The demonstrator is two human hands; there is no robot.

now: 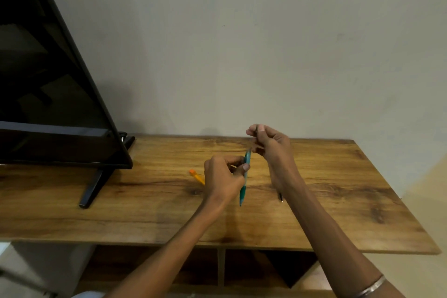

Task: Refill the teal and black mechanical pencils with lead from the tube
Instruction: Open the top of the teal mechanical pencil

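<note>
My left hand (223, 175) grips the teal mechanical pencil (243, 189) around its middle, holding it nearly upright above the wooden table (145, 201) with the tip pointing down toward me. Just above the pencil's top end, my right hand (272, 145) is raised and pinches something small and dark between thumb and fingertips; it is too small to name. The black mechanical pencil (280, 197) lies on the table, mostly hidden behind my right forearm. An orange lead tube (197, 176) lies on the table, partly hidden behind my left hand.
A black television (48, 80) on a stand (93, 189) fills the left side of the table. A plain wall rises behind the table. Open shelf compartments (266, 271) sit below the tabletop's front edge.
</note>
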